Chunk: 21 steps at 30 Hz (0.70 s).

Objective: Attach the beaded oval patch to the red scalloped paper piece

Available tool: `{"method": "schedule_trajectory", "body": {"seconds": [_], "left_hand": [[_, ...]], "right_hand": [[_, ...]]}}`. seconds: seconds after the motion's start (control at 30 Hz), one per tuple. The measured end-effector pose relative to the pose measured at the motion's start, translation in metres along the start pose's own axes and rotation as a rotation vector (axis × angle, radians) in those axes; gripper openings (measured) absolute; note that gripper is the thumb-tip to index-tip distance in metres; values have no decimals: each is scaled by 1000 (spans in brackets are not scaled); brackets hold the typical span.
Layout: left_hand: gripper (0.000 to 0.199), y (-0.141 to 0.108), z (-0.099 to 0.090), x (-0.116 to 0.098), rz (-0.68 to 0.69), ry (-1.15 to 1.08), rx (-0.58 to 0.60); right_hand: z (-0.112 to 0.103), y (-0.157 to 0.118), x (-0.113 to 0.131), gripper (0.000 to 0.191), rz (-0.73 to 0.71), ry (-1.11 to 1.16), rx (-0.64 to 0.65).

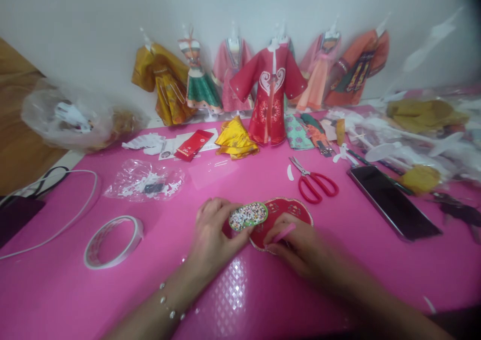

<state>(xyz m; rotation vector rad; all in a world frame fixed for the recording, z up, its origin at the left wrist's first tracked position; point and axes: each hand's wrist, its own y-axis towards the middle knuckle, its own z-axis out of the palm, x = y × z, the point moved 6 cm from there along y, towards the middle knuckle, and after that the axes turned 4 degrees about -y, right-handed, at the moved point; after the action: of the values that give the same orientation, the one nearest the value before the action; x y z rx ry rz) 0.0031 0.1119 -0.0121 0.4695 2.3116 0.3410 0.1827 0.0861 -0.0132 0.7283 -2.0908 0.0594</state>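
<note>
My left hand (214,230) is closed on a small oval dish (248,217) with a green rim, packed with tiny multicoloured beads or gems. Under and beside the dish lies a flat red piece with scalloped edges and gold trim (278,207), patterned with small motifs. My right hand (296,242) pinches a pink pen-like stick (284,232) over this red piece. The stick's tip is hidden by my fingers. Just beyond the red piece, red-handled scissors (311,180) lie with their blades slightly apart.
Several doll-size robes, including a red one (271,94), stand along the wall. A tape roll (112,242) and a clear bag of white pieces (146,182) lie to the left. To the right are a phone (393,200) and heaped plastic bags (409,139). A white cable (84,215) curves at left.
</note>
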Motion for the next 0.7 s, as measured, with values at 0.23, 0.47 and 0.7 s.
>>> {"method": "schedule_trajectory", "body": {"seconds": [0.23,0.47,0.7], "left_hand": [[26,1,0,-1,-7,3,6],[25,1,0,-2,9,-3,6],[25,1,-1,-1,0,0,2]], "right_hand": [[1,0,-1,6,-9,2,0],[-1,1,1,7,4,-10,-1],[-3,-2,-4,7,2,69,-52]]}}
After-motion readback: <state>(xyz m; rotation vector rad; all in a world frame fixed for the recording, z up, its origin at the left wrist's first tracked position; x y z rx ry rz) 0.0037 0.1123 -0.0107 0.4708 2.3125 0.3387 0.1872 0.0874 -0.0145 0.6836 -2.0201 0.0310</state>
